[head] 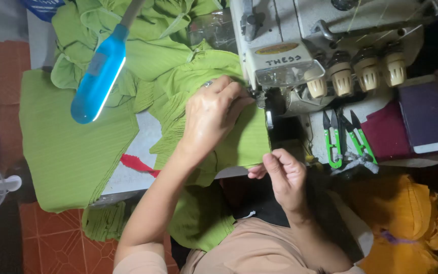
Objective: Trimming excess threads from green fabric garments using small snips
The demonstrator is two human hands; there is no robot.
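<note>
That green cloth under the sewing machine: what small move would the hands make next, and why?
Probably the left hand eases the green cloth a little further toward the sewing machine. It lies flat on the cloth right beside the needle area, while the right hand pinches the cloth's near edge, keeping it taut and lined up, so feeding it in looks likely.

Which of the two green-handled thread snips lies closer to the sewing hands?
The left thread snip, beside the machine's base. The other snip lies farther right, next to the phone, away from the right hand.
</note>
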